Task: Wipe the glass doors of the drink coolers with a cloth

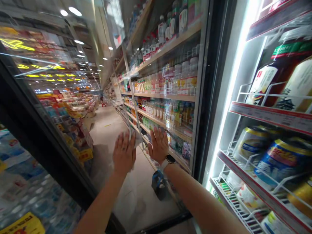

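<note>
A clear glass door (143,201) with a dark frame stands in front of me. My left hand (124,151) lies against the glass with its fingers stretched forward. A crumpled whitish cloth (136,139) shows under and beside its fingertips, partly hidden and blurred. My right hand (159,145) rests flat on the glass just to the right, fingers apart, with nothing in it. A dark watch (170,159) is on the right wrist.
On the right, a lit cooler has wire-fronted shelves (268,115) with bottles and cans (278,159). Beyond the glass stand drink shelves (168,96), an aisle floor (107,122) and a dark container (159,185). Stacked bottled water (36,195) is at lower left.
</note>
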Demonstrator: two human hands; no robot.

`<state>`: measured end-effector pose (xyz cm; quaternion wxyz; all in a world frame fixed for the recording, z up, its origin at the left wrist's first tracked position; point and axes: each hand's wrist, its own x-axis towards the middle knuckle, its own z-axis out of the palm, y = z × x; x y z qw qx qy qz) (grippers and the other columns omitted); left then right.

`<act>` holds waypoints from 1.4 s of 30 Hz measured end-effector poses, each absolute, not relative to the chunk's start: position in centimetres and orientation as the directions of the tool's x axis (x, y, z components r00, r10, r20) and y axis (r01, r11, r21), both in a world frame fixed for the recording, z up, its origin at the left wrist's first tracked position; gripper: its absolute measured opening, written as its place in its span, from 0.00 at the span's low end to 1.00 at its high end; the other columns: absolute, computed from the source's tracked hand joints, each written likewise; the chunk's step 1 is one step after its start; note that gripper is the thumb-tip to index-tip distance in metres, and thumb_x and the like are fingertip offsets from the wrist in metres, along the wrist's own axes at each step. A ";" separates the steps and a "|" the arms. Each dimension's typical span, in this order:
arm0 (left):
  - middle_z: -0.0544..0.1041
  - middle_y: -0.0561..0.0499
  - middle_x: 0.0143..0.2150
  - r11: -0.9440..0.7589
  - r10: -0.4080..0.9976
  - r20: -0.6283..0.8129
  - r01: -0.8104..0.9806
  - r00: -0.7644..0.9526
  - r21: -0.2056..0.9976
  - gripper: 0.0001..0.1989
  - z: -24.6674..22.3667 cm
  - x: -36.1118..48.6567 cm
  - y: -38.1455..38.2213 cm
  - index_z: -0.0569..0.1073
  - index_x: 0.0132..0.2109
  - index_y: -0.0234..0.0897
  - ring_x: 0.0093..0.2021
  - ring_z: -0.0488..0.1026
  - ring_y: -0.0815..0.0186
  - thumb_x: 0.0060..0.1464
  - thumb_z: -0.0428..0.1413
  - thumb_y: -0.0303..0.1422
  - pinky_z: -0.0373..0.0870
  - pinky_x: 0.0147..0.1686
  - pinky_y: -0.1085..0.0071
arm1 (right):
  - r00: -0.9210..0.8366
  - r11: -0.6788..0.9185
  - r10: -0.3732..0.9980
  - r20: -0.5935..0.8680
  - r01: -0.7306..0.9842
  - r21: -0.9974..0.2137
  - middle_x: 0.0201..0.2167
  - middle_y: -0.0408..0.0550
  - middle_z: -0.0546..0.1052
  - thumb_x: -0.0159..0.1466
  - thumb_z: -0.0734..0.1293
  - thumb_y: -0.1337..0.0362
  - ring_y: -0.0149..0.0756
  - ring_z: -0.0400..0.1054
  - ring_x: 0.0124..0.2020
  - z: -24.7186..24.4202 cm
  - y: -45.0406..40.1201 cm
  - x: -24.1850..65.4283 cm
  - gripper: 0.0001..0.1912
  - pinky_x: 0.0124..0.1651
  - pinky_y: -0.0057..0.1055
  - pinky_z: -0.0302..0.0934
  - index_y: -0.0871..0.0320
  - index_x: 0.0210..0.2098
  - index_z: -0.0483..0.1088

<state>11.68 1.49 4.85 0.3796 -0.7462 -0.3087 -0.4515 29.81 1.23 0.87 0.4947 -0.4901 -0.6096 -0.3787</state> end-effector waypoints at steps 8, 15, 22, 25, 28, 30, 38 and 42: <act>0.58 0.45 0.71 -0.548 0.088 0.953 0.813 0.289 -0.195 0.29 6.5 14.5 2.7 0.58 0.69 0.41 0.72 0.50 0.52 0.63 0.51 0.39 0.49 0.70 0.50 | -0.017 0.192 0.282 0.959 0.981 -0.039 0.68 0.55 0.61 0.68 0.58 0.57 0.49 0.47 0.71 0.5 1.5 29.8 0.35 0.70 0.48 0.43 0.59 0.72 0.48; 0.64 0.46 0.67 -0.525 0.013 0.908 0.776 0.418 -0.350 0.31 -1.4 13.1 1.8 0.54 0.71 0.40 0.73 0.47 0.59 0.63 0.50 0.30 0.46 0.71 0.61 | -0.019 0.211 0.230 0.973 0.977 -0.031 0.67 0.57 0.62 0.68 0.57 0.60 0.47 0.48 0.71 0.6 1.3 29.8 0.35 0.70 0.48 0.44 0.61 0.72 0.46; 0.65 0.49 0.67 -0.471 0.054 0.818 0.737 0.573 -0.485 0.31 0.8 12.0 1.1 0.55 0.70 0.45 0.70 0.56 0.60 0.62 0.50 0.26 0.48 0.71 0.63 | -0.005 0.246 0.183 0.983 0.969 -0.041 0.67 0.57 0.64 0.69 0.56 0.61 0.47 0.53 0.69 0.7 1.1 29.6 0.37 0.69 0.48 0.44 0.60 0.73 0.39; 0.60 0.47 0.70 -0.463 0.030 0.873 0.781 0.486 -0.419 0.31 6.3 13.4 1.3 0.55 0.71 0.42 0.72 0.50 0.58 0.63 0.50 0.29 0.48 0.71 0.60 | -0.006 0.252 0.181 0.983 0.967 -0.040 0.67 0.57 0.63 0.69 0.57 0.62 0.48 0.53 0.69 0.7 1.0 29.6 0.37 0.69 0.48 0.45 0.60 0.73 0.39; 0.57 0.46 0.71 -0.459 -0.011 0.934 0.828 0.357 -0.322 0.29 10.5 15.2 1.4 0.57 0.70 0.42 0.73 0.47 0.57 0.63 0.50 0.30 0.49 0.70 0.57 | -0.022 0.252 0.138 0.990 0.968 -0.014 0.66 0.58 0.64 0.69 0.56 0.62 0.47 0.52 0.69 0.8 0.9 29.6 0.37 0.69 0.48 0.45 0.62 0.73 0.39; 0.57 0.48 0.71 -0.454 -0.028 0.947 0.839 0.321 -0.298 0.28 11.5 16.0 1.4 0.59 0.69 0.45 0.73 0.47 0.57 0.63 0.50 0.30 0.50 0.70 0.56 | -0.027 0.249 0.113 0.993 0.969 -0.002 0.66 0.58 0.65 0.69 0.56 0.63 0.46 0.51 0.70 1.0 0.8 29.7 0.36 0.69 0.47 0.44 0.63 0.73 0.40; 0.59 0.47 0.70 -0.444 -0.028 0.925 0.824 0.379 -0.351 0.29 4.9 15.5 1.1 0.59 0.69 0.44 0.73 0.46 0.58 0.62 0.52 0.29 0.49 0.70 0.58 | -0.025 0.272 0.113 0.993 0.962 -0.007 0.66 0.58 0.65 0.68 0.56 0.64 0.46 0.50 0.70 1.0 0.8 29.7 0.36 0.70 0.47 0.43 0.64 0.73 0.42; 0.63 0.45 0.68 -0.489 0.023 0.907 0.796 0.420 -0.356 0.31 -1.6 14.7 0.6 0.54 0.71 0.41 0.73 0.45 0.59 0.63 0.51 0.27 0.48 0.70 0.59 | -0.020 0.263 0.140 0.990 0.965 -0.018 0.66 0.58 0.64 0.68 0.56 0.63 0.46 0.50 0.70 0.9 0.9 29.8 0.35 0.70 0.47 0.42 0.63 0.72 0.44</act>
